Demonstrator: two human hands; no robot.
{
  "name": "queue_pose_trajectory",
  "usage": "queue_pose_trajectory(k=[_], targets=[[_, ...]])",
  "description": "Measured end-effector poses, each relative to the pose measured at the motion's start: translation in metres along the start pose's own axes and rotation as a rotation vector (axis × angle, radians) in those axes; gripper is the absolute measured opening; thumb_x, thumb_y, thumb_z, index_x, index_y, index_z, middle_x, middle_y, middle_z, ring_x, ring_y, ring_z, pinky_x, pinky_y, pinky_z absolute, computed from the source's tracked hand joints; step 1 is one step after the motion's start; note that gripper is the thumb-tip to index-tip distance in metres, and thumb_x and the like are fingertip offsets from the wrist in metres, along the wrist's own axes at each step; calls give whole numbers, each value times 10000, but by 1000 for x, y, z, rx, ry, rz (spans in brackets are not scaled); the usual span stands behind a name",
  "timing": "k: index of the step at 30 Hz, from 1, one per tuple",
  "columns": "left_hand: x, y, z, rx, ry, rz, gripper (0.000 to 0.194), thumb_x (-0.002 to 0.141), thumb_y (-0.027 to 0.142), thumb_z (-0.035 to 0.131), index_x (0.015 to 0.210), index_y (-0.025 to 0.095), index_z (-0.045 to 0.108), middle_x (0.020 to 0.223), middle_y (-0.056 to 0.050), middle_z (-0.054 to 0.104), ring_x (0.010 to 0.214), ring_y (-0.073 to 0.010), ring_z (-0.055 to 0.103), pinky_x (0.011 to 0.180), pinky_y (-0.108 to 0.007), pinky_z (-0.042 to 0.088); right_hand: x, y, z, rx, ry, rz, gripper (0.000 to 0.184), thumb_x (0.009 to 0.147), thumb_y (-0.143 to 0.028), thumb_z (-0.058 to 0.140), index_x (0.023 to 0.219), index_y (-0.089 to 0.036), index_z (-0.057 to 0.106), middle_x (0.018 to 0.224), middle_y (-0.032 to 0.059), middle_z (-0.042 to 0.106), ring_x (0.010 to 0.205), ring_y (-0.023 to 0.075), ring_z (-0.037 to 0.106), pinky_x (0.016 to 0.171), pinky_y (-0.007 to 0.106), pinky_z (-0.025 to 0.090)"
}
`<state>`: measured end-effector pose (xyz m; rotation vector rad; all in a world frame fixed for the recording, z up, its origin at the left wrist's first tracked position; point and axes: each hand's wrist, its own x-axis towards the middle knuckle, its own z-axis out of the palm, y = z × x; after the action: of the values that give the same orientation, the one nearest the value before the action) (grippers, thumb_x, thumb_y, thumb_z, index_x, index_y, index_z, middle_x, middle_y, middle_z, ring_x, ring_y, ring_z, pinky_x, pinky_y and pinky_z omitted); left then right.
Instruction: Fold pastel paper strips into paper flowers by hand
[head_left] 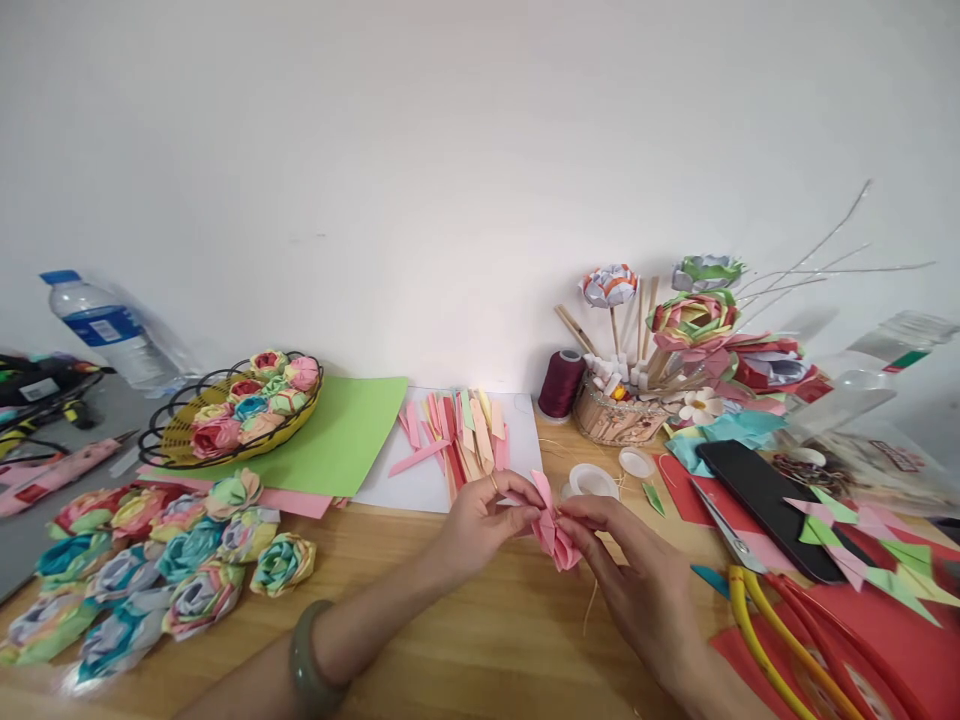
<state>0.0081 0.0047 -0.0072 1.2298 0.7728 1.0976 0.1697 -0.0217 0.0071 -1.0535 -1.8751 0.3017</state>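
Pink folded paper (555, 543): between the two hands, above the surface (420, 625), near its middle; long axis runs far to near, near end slanting right.
Left hand (480, 525): fingers pinch the paper from its left side, around mid-length.
Right hand (641, 575): fingertips pressed together at the paper's right side; paper or thread between them, cannot tell.
Nearer hand: neither clearly; both at the paper.
Beyond: paper strips (450, 440), white roll (592, 482).

Our single head-worn view
We look forward and slightly down from above the near side of the table (420, 640), facing the wall (465, 200), close over the work.
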Motion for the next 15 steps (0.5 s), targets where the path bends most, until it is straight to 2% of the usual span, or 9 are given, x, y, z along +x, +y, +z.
queue_pose_trajectory(k=[3,5,12,15], targets=[[-1,-1,-1,63,-44,131,173,719,305,623,706,133,609,713,-27,592,664,-110,552,616,-227,443,-1,-1,-2,-9,27,-99,84,839,-179,504,845,-201,585,756,38,669,687,141,646,605,221,524],[-1,-2,-2,125,-61,210,142,739,272,607,706,135,621,710,-37,607,681,-116,562,632,-231,447,-1,-1,-2,9,41,-101,81,832,-169,514,840,-205,586,763,40,672,697,144,649,607,219,529],[-3,2,-3,361,-70,376,147,772,248,570,753,150,678,754,-74,621,720,-135,577,673,-258,458,-3,1,2,168,61,82,67,813,-220,552,789,-203,612,741,31,665,693,149,640,610,222,533],[-5,3,-1,389,-25,417,130,756,246,591,751,149,676,737,-67,603,720,-133,566,679,-258,451,-3,1,5,215,41,168,100,811,-257,554,767,-193,616,711,27,654,651,144,627,571,213,525]])
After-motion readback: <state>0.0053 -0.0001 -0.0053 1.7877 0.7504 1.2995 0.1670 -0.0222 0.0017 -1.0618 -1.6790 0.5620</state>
